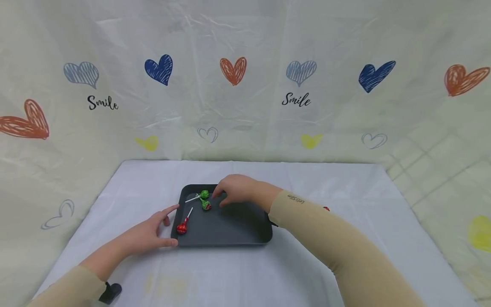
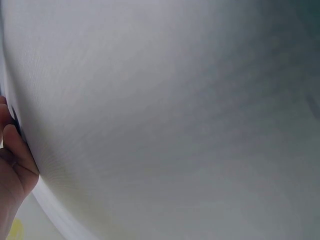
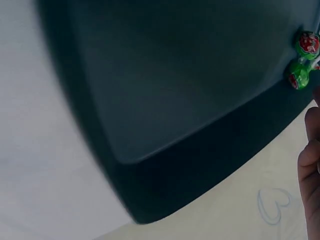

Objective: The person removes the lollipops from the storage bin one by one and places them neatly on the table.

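A dark grey tray point(image 1: 226, 234) lies on the white-covered table. My left hand point(image 1: 149, 232) is at its left edge, thumb and fingers spread apart, with the fingertips at the rim. Over the tray's far side is my right hand point(image 1: 239, 189), its thumb and fingers apart and nothing seen between them. Just left of those fingertips lie a green lollipop point(image 1: 205, 194) and a green-and-red lollipop point(image 1: 206, 205), close together. A red lollipop point(image 1: 182, 229) rests near the tray's left side, stick pointing away. In the right wrist view the green wrappers point(image 3: 299, 76) show beyond the tray wall.
A small red object point(image 1: 326, 208) peeks out from behind the right sleeve point(image 1: 326, 238), mostly hidden. White cloth point(image 1: 215, 273) covers the table. Behind it hangs a pale sheet point(image 1: 261, 123) printed with hearts. A black strap piece point(image 1: 110, 293) sits by the left wrist.
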`<act>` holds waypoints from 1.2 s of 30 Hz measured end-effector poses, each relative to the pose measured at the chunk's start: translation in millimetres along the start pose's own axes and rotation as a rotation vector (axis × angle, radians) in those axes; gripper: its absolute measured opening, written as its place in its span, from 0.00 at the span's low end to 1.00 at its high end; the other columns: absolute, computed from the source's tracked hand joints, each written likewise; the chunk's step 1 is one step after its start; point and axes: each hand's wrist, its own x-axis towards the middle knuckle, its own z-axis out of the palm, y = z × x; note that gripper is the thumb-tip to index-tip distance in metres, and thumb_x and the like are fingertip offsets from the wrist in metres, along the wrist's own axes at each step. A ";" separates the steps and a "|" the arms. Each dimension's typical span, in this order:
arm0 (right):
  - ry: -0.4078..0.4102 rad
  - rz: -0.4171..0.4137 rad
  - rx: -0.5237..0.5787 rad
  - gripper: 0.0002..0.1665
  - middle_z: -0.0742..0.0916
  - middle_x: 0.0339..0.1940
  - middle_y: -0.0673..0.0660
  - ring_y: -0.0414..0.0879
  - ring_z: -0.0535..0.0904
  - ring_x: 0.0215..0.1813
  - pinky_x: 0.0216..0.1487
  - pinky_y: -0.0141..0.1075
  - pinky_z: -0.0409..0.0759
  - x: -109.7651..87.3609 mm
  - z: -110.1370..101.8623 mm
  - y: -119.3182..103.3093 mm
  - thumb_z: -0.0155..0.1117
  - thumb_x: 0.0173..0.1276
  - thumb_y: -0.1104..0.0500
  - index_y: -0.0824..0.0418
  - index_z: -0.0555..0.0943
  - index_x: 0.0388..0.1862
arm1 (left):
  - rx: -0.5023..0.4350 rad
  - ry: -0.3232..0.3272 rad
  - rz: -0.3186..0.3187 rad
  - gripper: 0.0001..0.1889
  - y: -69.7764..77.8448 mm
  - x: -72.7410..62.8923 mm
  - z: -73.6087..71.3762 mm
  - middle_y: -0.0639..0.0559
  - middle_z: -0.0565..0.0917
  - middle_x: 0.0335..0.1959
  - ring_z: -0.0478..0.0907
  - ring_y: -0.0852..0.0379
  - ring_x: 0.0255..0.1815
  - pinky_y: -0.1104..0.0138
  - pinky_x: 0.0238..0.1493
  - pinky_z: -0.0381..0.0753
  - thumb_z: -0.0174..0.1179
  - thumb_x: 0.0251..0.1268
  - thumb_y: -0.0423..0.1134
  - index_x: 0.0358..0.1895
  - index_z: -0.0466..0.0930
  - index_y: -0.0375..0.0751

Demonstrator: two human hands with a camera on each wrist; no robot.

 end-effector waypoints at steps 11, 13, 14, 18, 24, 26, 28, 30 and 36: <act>-0.031 -0.008 -0.080 0.17 0.87 0.46 0.42 0.35 0.80 0.46 0.51 0.31 0.75 27.9 8.0 -10.1 0.72 0.65 0.50 0.47 0.86 0.52 | -0.003 -0.001 -0.003 0.60 -2.1 -0.7 -0.5 0.52 0.69 0.51 0.69 0.54 0.35 0.61 0.32 0.69 0.74 0.41 0.67 0.79 0.48 0.66; -0.031 -0.007 -0.081 0.16 0.87 0.45 0.42 0.35 0.80 0.46 0.51 0.32 0.75 31.4 8.6 -12.2 0.72 0.65 0.50 0.48 0.87 0.51 | -0.008 0.000 -0.004 0.60 -2.9 -0.6 -0.4 0.52 0.69 0.51 0.69 0.54 0.35 0.61 0.32 0.69 0.74 0.41 0.67 0.79 0.48 0.66; -0.030 -0.006 -0.084 0.16 0.87 0.45 0.42 0.35 0.80 0.45 0.51 0.32 0.75 33.2 9.2 -13.0 0.72 0.65 0.50 0.48 0.87 0.51 | -0.007 0.001 -0.003 0.60 -3.5 -0.4 -0.3 0.52 0.69 0.51 0.69 0.54 0.35 0.61 0.32 0.70 0.74 0.40 0.67 0.79 0.48 0.67; -0.042 0.006 -0.104 0.17 0.87 0.45 0.43 0.36 0.80 0.45 0.52 0.33 0.75 38.3 12.8 -14.7 0.72 0.65 0.50 0.49 0.86 0.52 | -0.005 0.004 -0.006 0.60 -3.9 1.6 1.7 0.52 0.69 0.51 0.69 0.54 0.35 0.61 0.32 0.70 0.74 0.39 0.68 0.78 0.48 0.67; -0.050 0.007 -0.129 0.16 0.87 0.43 0.43 0.35 0.79 0.43 0.50 0.32 0.76 41.9 15.8 -15.8 0.71 0.66 0.49 0.49 0.86 0.52 | 0.005 0.009 -0.013 0.61 -2.7 1.8 1.9 0.52 0.69 0.50 0.69 0.54 0.35 0.61 0.32 0.70 0.74 0.39 0.68 0.79 0.48 0.67; -0.058 0.006 -0.130 0.16 0.87 0.43 0.43 0.35 0.79 0.43 0.50 0.32 0.76 41.5 15.4 -16.2 0.71 0.66 0.49 0.49 0.86 0.52 | 0.007 0.009 -0.012 0.60 -2.7 1.7 1.3 0.52 0.69 0.51 0.69 0.54 0.35 0.61 0.32 0.70 0.74 0.39 0.68 0.79 0.48 0.67; -0.066 0.004 -0.126 0.16 0.87 0.44 0.43 0.35 0.79 0.44 0.51 0.32 0.75 41.0 14.5 -16.2 0.71 0.66 0.49 0.49 0.87 0.51 | 0.009 0.011 -0.013 0.60 -3.0 1.4 0.7 0.52 0.69 0.51 0.69 0.55 0.35 0.61 0.32 0.70 0.74 0.39 0.68 0.79 0.48 0.67; -0.074 0.009 -0.116 0.15 0.87 0.43 0.43 0.35 0.79 0.44 0.51 0.31 0.75 39.8 13.5 -15.6 0.71 0.66 0.49 0.49 0.87 0.50 | 0.009 0.011 -0.016 0.60 -3.2 0.8 0.0 0.52 0.70 0.51 0.69 0.55 0.36 0.61 0.32 0.70 0.74 0.39 0.68 0.79 0.48 0.67; -0.098 0.036 -0.069 0.15 0.86 0.40 0.42 0.35 0.78 0.42 0.48 0.31 0.75 28.1 13.7 -9.4 0.72 0.64 0.49 0.49 0.87 0.49 | 0.015 0.009 -0.018 0.60 -0.2 1.2 -0.3 0.52 0.70 0.51 0.69 0.55 0.35 0.61 0.32 0.70 0.75 0.39 0.68 0.79 0.49 0.65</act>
